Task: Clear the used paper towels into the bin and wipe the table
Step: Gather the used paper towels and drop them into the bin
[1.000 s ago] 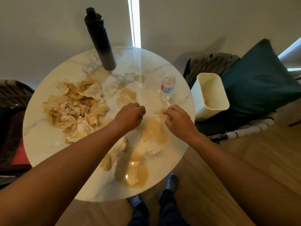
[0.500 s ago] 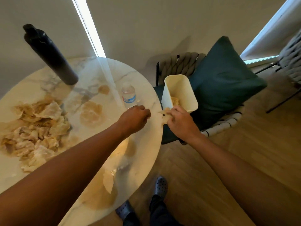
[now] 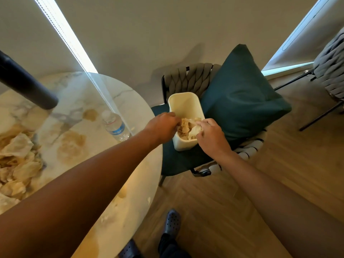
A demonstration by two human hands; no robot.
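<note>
Hands meet over the bin [image 3: 186, 107], which sits on the seat of a chair [image 3: 188, 79] just right of the table [image 3: 130, 183], close enough that wet paper need not be carried across the floor. The left hand [image 3: 162, 126] reaches over the bin's near-left rim with its fingers curled down into the opening; whether they grip a towel or only push at what lies inside I cannot tell, since the knuckles hide the tips. The right hand [image 3: 210, 135] comes in from the near-right rim and its fingers pinch a crumpled, stained towel [image 3: 194, 130], held low over the mouth so it should fall inside and not on the cushion [image 3: 242, 101] leaning just right of the bin. More soaked towels [image 3: 183, 130] already lie in the bin.

On the far left of the table a large pile of towels [image 3: 16, 157] is left, well apart from the bin, so I judge the clearing only partly done and the wiping not begun. Brown stains [image 3: 70, 146] spread across the marble between that pile and a small water bottle [image 3: 116, 126] standing near the table's right edge. A tall dark flask [image 3: 24, 84] stands at the far left. The bin is small, so packing the paper down may be why both hands work at its mouth.
</note>
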